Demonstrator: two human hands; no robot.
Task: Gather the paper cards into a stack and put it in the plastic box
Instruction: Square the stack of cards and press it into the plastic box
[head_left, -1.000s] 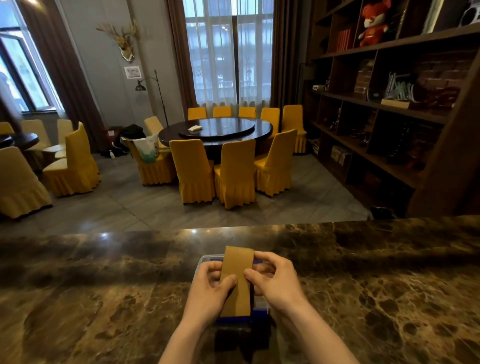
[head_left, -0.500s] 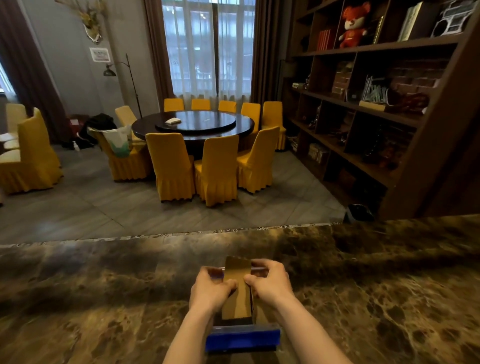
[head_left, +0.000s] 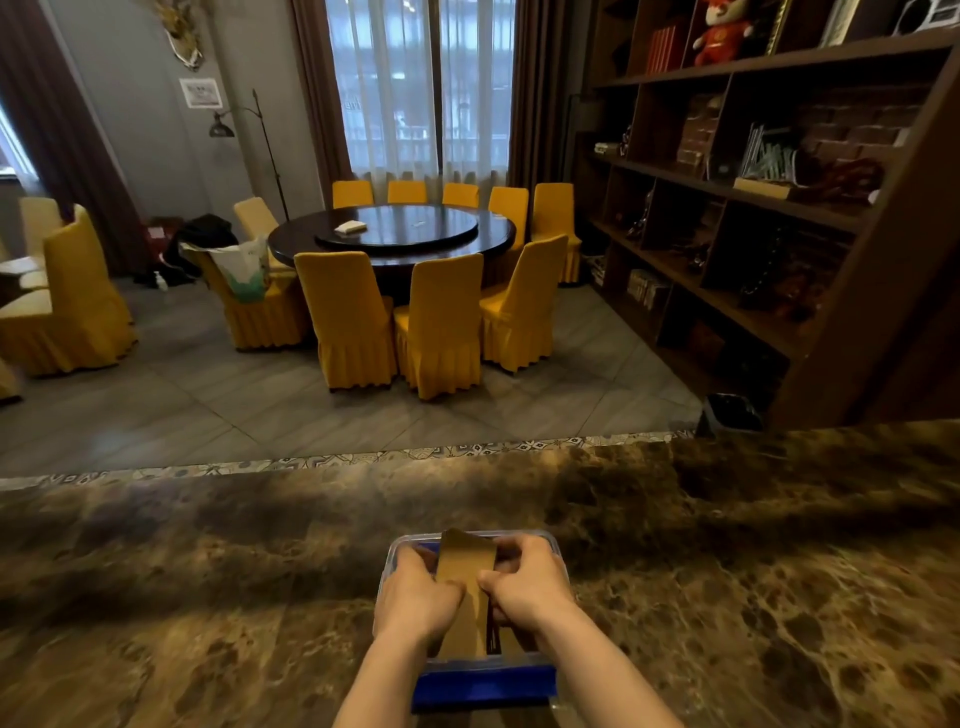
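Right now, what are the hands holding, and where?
Both hold the card stack over the plastic box: left hand and right hand pinch its long side edges.

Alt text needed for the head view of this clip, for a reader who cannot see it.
Left hand and right hand hold a stack of brown paper cards over a clear plastic box with a blue end, on a dark marble counter. Beyond are a round table, yellow-covered chairs and wooden shelves.
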